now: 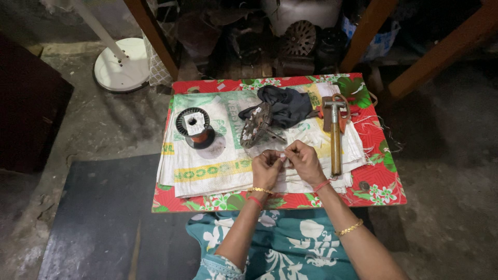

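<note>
left of centre on my table (pixel 373 135) the wire spool (pixel 193 126) sits untouched. beside it the round slotted core (pixel 256 126) already carries several white paper slips; more slots look bare. at centre my left hand (pixel 265 168) and right hand (pixel 305 161) pinch a small paper slip (pixel 283 155) together. the hammer (pixel 335 132) lies right.

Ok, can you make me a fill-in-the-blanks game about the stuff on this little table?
1. The hammer has a handle made of ____.
2. The left hand and the right hand pinch a small white strip ____ them.
3. The wire spool lies on the ____ side of the white sack.
4. The cloth behind the round metal motor part is ____ in colour.

Missing words: wood; between; left; black
</note>
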